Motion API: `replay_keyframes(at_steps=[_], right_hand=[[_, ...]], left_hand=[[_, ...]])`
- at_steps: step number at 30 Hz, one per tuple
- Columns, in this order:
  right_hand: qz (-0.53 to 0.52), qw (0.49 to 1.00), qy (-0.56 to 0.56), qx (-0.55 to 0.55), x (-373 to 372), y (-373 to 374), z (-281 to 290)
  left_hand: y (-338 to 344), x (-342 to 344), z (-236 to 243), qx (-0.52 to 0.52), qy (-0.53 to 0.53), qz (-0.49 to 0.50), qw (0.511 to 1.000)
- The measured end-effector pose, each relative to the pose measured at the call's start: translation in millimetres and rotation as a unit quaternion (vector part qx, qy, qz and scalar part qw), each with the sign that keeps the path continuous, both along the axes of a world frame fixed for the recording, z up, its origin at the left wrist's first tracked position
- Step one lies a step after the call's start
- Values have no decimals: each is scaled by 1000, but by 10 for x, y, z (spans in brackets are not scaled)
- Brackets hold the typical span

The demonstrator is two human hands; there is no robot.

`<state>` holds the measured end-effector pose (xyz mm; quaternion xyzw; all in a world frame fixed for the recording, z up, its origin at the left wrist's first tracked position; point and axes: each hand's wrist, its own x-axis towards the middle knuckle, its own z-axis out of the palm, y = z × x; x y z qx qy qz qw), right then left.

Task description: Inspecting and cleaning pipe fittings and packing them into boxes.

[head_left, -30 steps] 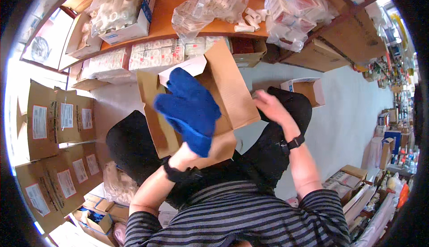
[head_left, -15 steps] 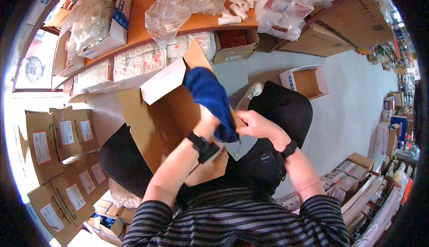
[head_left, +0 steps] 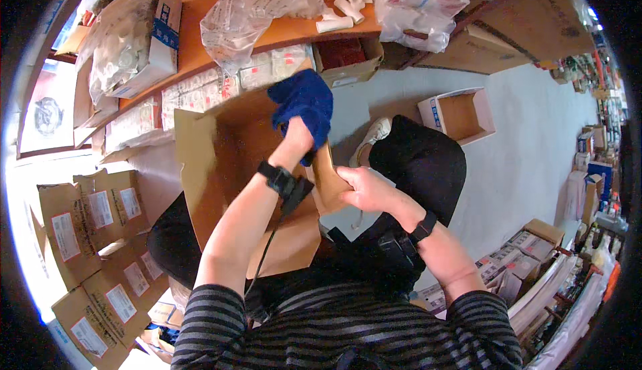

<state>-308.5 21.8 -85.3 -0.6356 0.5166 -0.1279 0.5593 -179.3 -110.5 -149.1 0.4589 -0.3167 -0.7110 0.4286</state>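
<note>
An open brown cardboard box [head_left: 227, 136] stands between my knees with its flaps raised. My left hand [head_left: 299, 134] is wrapped in a dark blue cloth [head_left: 309, 98] and presses it near the far right corner of the box. The cloth hides most of those fingers. My right hand [head_left: 368, 188] pinches the edge of the right-hand flap [head_left: 328, 179], thumb on the inner side. Both wrists wear black bands, and a cable runs from the left one.
An orange shelf [head_left: 287, 32] ahead carries bagged goods and several white pipe fittings [head_left: 348, 10]. Below sit wrapped packs and a brown carton [head_left: 348, 62]. An open white box [head_left: 461, 117] lies on the floor to the right. Labelled cartons [head_left: 100, 263] are stacked at left.
My left hand has moved the blue cloth away from me, toward the box's far corner. The white outer face of the far flap has gone out of sight. My right hand has shifted slightly left.
</note>
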Motion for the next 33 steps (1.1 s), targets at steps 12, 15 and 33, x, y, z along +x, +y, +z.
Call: replay_keyframes(at_steps=[12, 15, 33], right_hand=[[-158, 939, -220, 212, 10, -53, -135], [-248, 889, -251, 291, 48, -51, -132], [-298, 828, -361, 308, 241, -91, 27]], left_hand=[[1435, 354, 810, -332, -264, -291, 857], [1552, 350, 875, -570, -646, -395, 319], [1526, 381, 537, -481, -638, -167, 578]])
